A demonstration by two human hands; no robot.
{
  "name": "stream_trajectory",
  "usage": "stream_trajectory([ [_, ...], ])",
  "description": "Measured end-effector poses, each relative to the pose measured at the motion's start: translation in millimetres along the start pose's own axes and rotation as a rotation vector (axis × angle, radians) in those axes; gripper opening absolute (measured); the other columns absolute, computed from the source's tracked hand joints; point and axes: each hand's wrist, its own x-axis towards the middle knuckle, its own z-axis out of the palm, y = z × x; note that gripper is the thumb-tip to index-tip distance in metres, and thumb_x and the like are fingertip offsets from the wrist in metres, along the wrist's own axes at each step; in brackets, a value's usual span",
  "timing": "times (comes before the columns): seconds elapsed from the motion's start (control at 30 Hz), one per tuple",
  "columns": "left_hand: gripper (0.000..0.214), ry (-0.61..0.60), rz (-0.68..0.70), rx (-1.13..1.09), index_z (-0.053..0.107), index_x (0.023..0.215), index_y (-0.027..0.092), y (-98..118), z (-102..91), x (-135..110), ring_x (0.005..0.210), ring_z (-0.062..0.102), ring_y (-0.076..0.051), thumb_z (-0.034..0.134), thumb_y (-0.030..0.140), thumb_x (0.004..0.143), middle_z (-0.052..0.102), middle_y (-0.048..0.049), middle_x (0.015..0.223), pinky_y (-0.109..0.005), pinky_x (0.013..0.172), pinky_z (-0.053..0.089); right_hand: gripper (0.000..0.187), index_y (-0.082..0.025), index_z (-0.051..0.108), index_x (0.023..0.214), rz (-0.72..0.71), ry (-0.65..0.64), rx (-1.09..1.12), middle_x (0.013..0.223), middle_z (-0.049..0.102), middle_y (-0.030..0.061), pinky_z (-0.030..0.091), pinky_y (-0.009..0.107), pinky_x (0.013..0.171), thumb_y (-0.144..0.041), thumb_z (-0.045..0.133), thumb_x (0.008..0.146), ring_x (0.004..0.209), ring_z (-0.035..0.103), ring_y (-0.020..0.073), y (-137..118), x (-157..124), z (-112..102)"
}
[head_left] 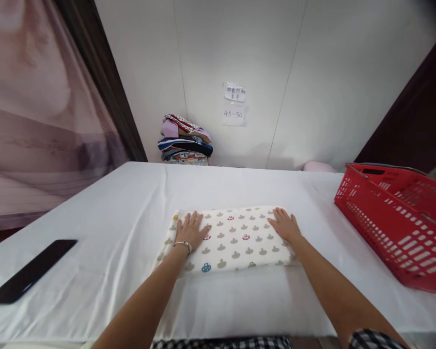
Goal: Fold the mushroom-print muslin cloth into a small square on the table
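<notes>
Now resting left hand [191, 232] and right hand [286, 226] palm-down on the cloth [236, 240] — with grip spread flat, clasping nothing. Lies smooth on the worktop [105, 232] — left of the basket [396, 227].

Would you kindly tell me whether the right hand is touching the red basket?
No, the right hand rests on the patterned cloth, with white tablecloth showing between it and the red basket.

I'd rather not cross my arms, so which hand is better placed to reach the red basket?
Probably your right hand: it rests on the right end of the patterned cloth, nearer the red basket; your left hand lies near its left end.
</notes>
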Motion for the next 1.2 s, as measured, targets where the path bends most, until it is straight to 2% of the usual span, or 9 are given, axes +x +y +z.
stream_trajectory([
  [0.13,0.071,-0.035,0.012,-0.014,0.030,0.139,0.025,0.1,-4.0,3.4,0.137,0.011,-0.028,0.024,0.065,0.081,0.017,-0.0025,0.150,-0.053,0.108,0.010,0.062,-0.021,0.023,0.142,0.007,-0.016,0.006,0.150,0.016,0.0035,0.012,0.049,0.107,-0.053,0.017,0.089,0.137,0.008,0.0208,-2.0,-2.0,1.9],
  [0.23,0.067,-0.032,0.005,0.007,0.036,0.136,0.025,-11.5,-11.4,4.7,0.137,0.015,-0.027,0.027,0.063,0.082,0.023,-0.0033,0.148,-0.052,0.109,0.010,0.060,-0.021,0.023,0.142,-0.006,-0.042,0.001,0.150,0.014,0.0034,0.013,0.050,0.107,-0.051,0.017,0.090,0.137,0.009,0.0207,-3.5,-0.6,-0.3],
  [0.33,0.068,0.037,-0.096,0.024,0.036,0.136,0.023,-31.4,-16.1,0.9,0.137,0.014,-0.029,0.026,0.062,0.082,0.022,-0.0036,0.149,-0.053,0.109,0.008,0.059,-0.022,0.024,0.141,-0.020,-0.051,-0.007,0.150,0.016,0.0039,0.014,0.051,0.106,-0.050,0.020,0.090,0.137,0.009,0.0214,-0.8,1.0,0.0],
  [0.47,0.073,-0.062,-0.196,-0.057,0.024,0.141,0.023,-48.2,-15.8,-6.5,0.137,0.013,-0.030,0.021,0.065,0.081,0.011,0.0001,0.151,-0.053,0.107,0.016,0.058,-0.022,0.025,0.140,-0.015,-0.021,-0.008,0.149,0.018,0.0040,0.014,0.051,0.106,-0.050,0.022,0.089,0.137,0.010,0.0207,0.3,2.1,1.7],
  [0.6,0.074,-0.061,-0.186,-0.058,0.023,0.142,0.022,-47.6,-14.3,-7.8,0.137,0.012,-0.030,0.021,0.064,0.081,0.010,-0.0003,0.151,-0.053,0.107,0.016,0.057,-0.022,0.028,0.139,0.006,-0.052,0.027,0.149,0.019,0.0045,0.014,0.052,0.106,-0.050,0.023,0.089,0.136,0.013,0.0214,-4.5,4.5,-5.3],
  [0.73,0.074,-0.037,-0.179,-0.065,0.025,0.141,0.022,-47.2,-12.8,-7.0,0.136,0.013,-0.032,0.021,0.064,0.081,0.011,-0.0020,0.151,-0.054,0.107,0.016,0.058,-0.021,0.026,0.140,0.013,0.010,0.010,0.150,0.016,0.0062,0.012,0.051,0.107,-0.049,0.024,0.089,0.137,0.010,0.0228,-7.9,7.9,-11.2],
  [0.87,0.072,-0.024,-0.174,-0.069,0.026,0.141,0.024,-49.4,-11.6,-7.4,0.136,0.015,-0.032,0.022,0.065,0.081,0.013,-0.0031,0.151,-0.054,0.106,0.018,0.055,-0.021,0.029,0.139,0.010,-0.038,-0.008,0.149,0.018,0.0062,0.017,0.049,0.105,-0.047,0.023,0.090,0.136,0.012,0.0234,-6.0,8.9,-3.9],
  [1.0,0.071,-0.023,-0.180,-0.057,0.027,0.140,0.024,-49.2,-11.9,-7.2,0.136,0.016,-0.032,0.022,0.064,0.081,0.015,-0.0034,0.150,-0.053,0.106,0.019,0.056,-0.022,0.028,0.139,0.035,-0.021,0.005,0.149,0.018,0.0051,0.017,0.048,0.106,-0.049,0.023,0.090,0.136,0.013,0.0230,-3.4,10.6,1.8],
  [1.2,0.067,-0.022,-0.183,-0.105,0.029,0.139,0.025,-49.2,-16.7,-7.3,0.136,0.018,-0.029,0.027,0.060,0.082,0.015,-0.0023,0.151,-0.050,0.107,0.019,0.057,-0.022,0.028,0.140,0.074,-0.100,0.016,0.150,0.015,0.0065,0.014,0.051,0.105,-0.048,0.022,0.090,0.137,0.011,0.0247,-16.8,9.1,-17.7],
])
